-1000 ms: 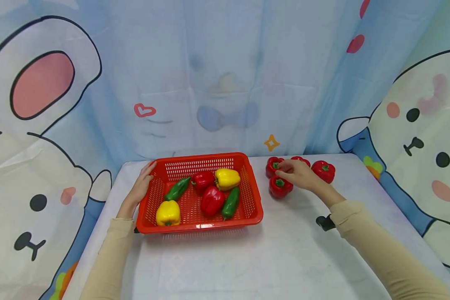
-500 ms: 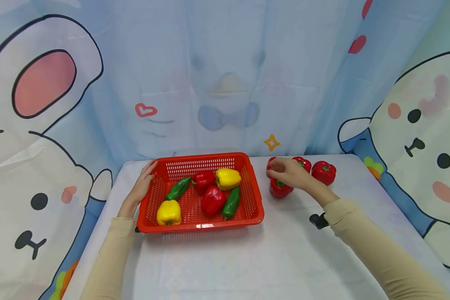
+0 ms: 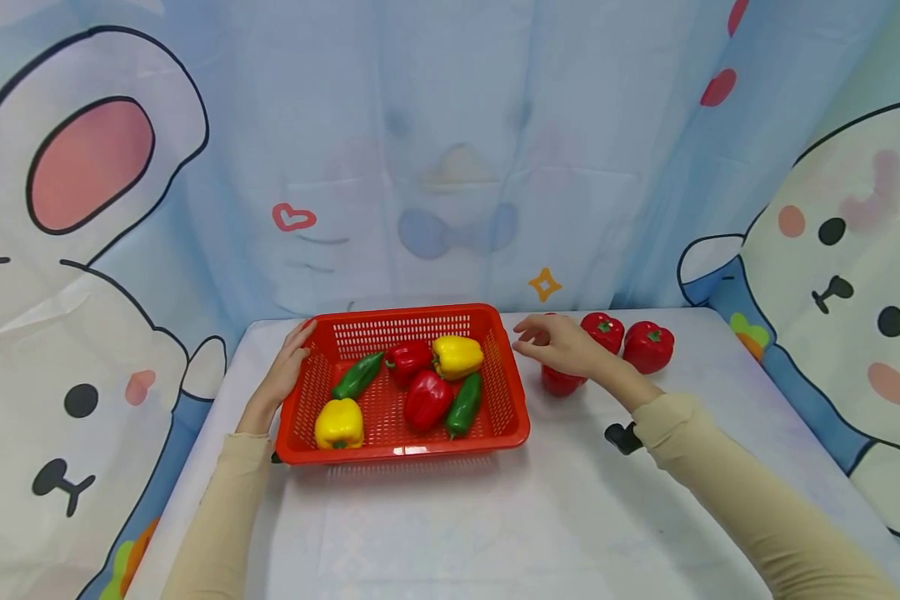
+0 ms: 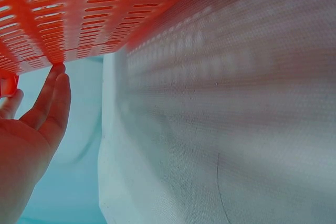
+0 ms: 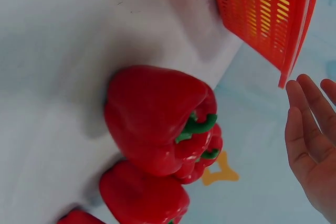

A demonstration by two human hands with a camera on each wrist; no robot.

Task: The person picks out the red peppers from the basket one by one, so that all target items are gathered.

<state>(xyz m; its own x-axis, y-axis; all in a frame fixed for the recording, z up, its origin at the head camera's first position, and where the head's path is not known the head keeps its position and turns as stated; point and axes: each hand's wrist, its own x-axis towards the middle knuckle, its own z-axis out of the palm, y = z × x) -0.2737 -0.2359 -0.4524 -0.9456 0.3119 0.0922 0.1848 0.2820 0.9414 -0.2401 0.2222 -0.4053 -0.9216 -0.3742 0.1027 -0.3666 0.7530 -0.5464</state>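
Observation:
My left hand [image 3: 280,377] rests along the left rim of a red plastic basket [image 3: 401,455]. In the left wrist view its fairly straight fingers [image 4: 52,95] touch the outer wall; the thumb is hidden. My right hand [image 3: 558,343] hovers by the right rim, holding nothing, fingers loosely bent. Its fingertips sit close to the rim in the right wrist view; contact I cannot tell. Below it lies a red bell pepper [image 5: 157,119], partly covered in the head view. The basket contains red bell peppers [image 3: 427,400], yellow bell peppers [image 3: 339,423] and long green peppers [image 3: 465,404].
Two more red bell peppers [image 3: 602,332] [image 3: 648,347] lie to the right of my right hand, and another [image 5: 211,150] is mostly hidden behind the nearest one. A white cloth covers the table [image 3: 420,533]; a printed curtain [image 3: 450,150] hangs behind its back edge.
My right hand has moved left from above the red bell peppers to the basket's right rim. The left hand and the basket stay in place.

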